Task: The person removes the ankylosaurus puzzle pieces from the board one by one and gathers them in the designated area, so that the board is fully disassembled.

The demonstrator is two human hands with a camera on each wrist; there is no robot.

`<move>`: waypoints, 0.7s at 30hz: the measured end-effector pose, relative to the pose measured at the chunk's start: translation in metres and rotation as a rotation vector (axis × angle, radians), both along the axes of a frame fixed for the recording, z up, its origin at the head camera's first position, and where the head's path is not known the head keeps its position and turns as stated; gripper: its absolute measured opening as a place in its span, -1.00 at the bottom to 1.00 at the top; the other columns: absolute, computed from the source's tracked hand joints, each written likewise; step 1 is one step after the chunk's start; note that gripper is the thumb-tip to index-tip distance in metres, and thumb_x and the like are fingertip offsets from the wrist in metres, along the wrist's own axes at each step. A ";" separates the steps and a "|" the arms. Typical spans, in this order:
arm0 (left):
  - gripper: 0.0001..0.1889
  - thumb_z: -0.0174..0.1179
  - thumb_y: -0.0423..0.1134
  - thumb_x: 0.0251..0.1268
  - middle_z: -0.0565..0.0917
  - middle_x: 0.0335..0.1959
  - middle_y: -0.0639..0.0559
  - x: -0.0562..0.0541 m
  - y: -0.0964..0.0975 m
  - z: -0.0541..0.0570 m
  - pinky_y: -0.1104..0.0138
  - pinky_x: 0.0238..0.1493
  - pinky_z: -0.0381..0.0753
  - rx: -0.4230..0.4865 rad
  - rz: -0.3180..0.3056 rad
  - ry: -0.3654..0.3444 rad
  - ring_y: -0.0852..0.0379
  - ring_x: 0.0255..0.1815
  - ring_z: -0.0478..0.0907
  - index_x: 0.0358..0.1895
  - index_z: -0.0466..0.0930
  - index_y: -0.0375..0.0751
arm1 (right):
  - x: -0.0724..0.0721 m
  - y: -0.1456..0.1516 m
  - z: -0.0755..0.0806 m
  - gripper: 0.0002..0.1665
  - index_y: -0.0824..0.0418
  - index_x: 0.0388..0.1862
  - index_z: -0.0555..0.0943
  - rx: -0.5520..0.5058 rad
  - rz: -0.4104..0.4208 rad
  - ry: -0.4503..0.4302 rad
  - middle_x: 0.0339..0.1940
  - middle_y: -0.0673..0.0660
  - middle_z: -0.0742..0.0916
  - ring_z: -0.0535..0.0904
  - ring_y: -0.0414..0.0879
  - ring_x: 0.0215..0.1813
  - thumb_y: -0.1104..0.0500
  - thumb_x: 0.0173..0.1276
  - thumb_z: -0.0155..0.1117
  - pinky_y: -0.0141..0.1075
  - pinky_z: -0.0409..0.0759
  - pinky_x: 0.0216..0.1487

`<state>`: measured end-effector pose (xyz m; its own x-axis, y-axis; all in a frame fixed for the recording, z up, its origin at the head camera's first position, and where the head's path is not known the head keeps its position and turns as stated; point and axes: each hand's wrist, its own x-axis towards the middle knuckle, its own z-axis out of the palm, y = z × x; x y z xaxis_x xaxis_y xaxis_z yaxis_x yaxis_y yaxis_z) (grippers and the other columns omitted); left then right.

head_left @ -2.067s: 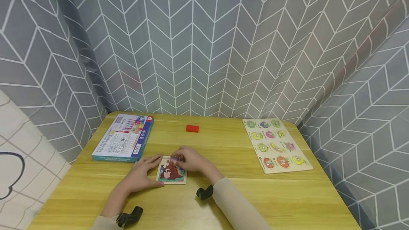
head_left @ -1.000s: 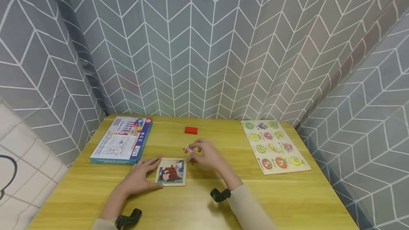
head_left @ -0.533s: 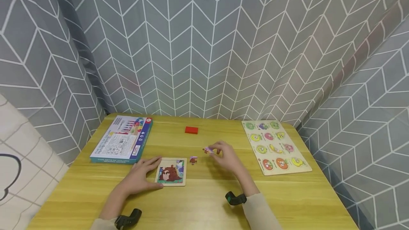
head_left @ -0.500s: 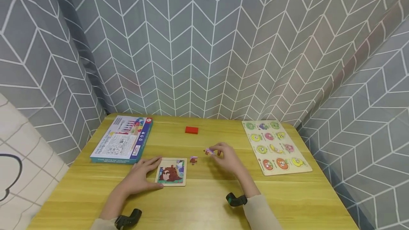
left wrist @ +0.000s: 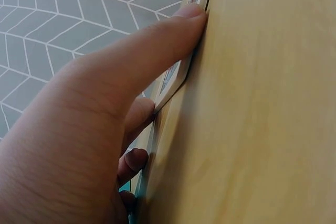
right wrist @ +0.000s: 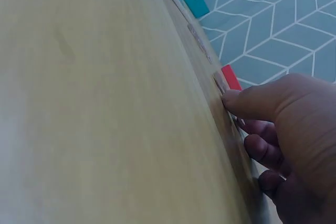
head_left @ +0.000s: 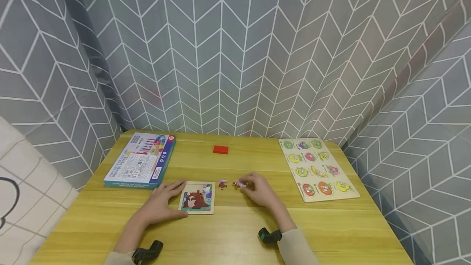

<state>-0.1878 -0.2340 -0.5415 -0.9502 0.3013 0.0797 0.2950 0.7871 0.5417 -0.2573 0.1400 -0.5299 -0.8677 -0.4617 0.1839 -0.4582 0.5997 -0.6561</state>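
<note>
A small square wooden jigsaw puzzle point(head_left: 196, 199) with a brown dinosaur picture lies flat in front of the person. My left hand point(head_left: 160, 203) holds it at its left side, index finger at the far corner and thumb point(left wrist: 181, 30) along the near edge. To the right of the puzzle a loose brown-and-purple jigsaw piece point(head_left: 223, 184) lies on the table. Just beyond it my right hand point(head_left: 257, 190) pinches a second jigsaw piece point(head_left: 239, 184), low at the tabletop. The two pieces lie side by side with a small gap.
At the left back lies a flat toy box point(head_left: 141, 160). A red block point(head_left: 220, 149) sits near the far edge of the wooden table point(head_left: 217, 240). A fruit peg puzzle board point(head_left: 317, 169) lies at the right. Patterned curtain point(head_left: 228, 52) hangs behind.
The right hand moved from the puzzle to the right with a jigsaw piece, then came nearer and lowered it beside another loose piece. The left hand stayed at the puzzle.
</note>
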 end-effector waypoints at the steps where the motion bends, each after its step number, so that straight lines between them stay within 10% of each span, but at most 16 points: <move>1: 0.15 0.55 0.40 -0.02 0.38 0.63 -0.08 0.000 0.000 0.000 -0.23 0.30 0.37 -0.002 -0.001 0.002 -0.10 0.32 0.34 0.63 0.36 -0.09 | 0.000 0.000 -0.001 -0.72 0.28 0.11 0.78 -0.002 0.001 0.004 0.05 0.14 0.75 0.55 -0.15 -0.12 0.28 0.45 0.44 -0.30 0.58 -0.09; 21: 0.15 0.53 0.42 -0.02 0.37 0.64 -0.06 -0.002 -0.003 -0.003 -0.24 0.29 0.36 -0.013 -0.008 0.013 -0.10 0.32 0.34 0.64 0.35 -0.06 | -0.001 0.002 -0.012 -0.73 0.22 0.13 0.77 -0.021 0.011 0.060 0.11 0.15 0.70 0.58 -0.07 -0.02 0.25 0.50 0.40 -0.18 0.61 0.04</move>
